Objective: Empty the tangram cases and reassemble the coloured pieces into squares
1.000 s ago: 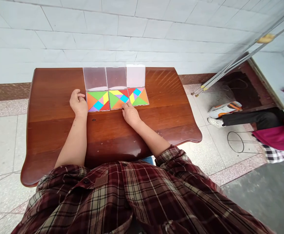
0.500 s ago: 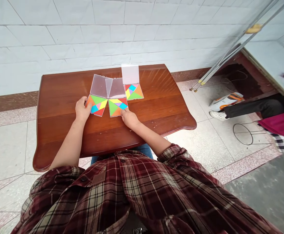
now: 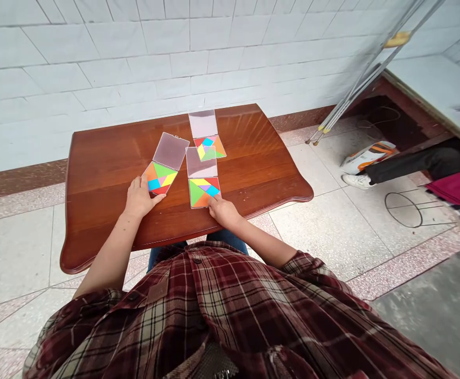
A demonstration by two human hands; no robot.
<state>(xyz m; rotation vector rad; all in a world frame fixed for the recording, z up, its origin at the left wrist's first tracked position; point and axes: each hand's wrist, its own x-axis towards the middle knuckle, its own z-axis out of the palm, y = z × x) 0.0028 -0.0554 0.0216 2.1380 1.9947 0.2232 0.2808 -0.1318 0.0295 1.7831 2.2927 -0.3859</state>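
Three open tangram cases with clear lids folded back lie on the wooden table. My left hand (image 3: pixel 139 198) is around the lower left corner of the left tangram case (image 3: pixel 161 177), fingers at its side and thumb along the lower edge. The case is tilted clockwise. With fingers closed, my right hand (image 3: pixel 222 211) pinches the lower right corner of the middle tangram case (image 3: pixel 199 193). That case's clear lid (image 3: pixel 199 167) overlaps the lower part of the back tangram case (image 3: pixel 219 146). Colored pieces fill each tray; my fingertips cover some of the corners.
The brown table (image 3: pixel 99 179) stands against a white tiled wall (image 3: pixel 127 68). To the right are leaning crutches (image 3: pixel 348 97), an orange and white bag (image 3: pixel 370 157), a black wire ring frame (image 3: pixel 403 209) and a seated person's leg (image 3: pixel 407 166).
The left and middle cases have moved apart, and their lids no longer overlap. The middle case has come nearer me, its lid now over the back case. The left case has turned clockwise.
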